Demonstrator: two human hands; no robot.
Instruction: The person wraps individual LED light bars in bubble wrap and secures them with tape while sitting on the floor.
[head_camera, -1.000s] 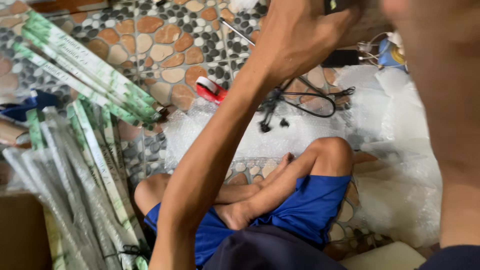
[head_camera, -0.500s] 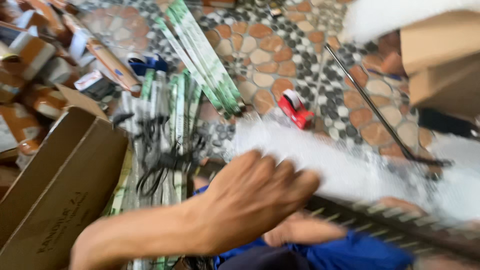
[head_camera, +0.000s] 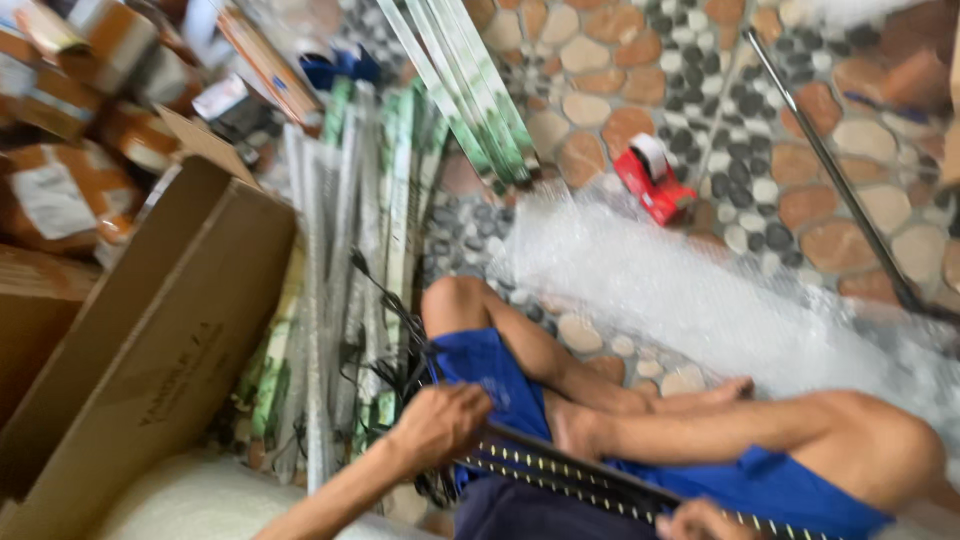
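Big cardboard box (head_camera: 150, 340), 1, lies open left of the left hand (head_camera: 440, 425). Bubble wrap (head_camera: 690, 290), 1 sheet, is spread beyond both hands, nothing wrapped in it yet. Long LED strip bar (head_camera: 590, 480), 1, lies across the lap: left hand clenched on one end, right hand (head_camera: 700, 520) grasping it near the other. Sleeved tubes (head_camera: 350, 250) lie beside left hand, approx. a dozen, too blurred to count. Red tape dispenser (head_camera: 655, 180), 1, far off.

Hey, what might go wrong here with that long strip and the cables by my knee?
The left hand and right hand hold the long dark strip across the lap, close to tangled black cables; it may snag them. The bubble wrap underfoot looks slippery. The red tape dispenser could get kicked.
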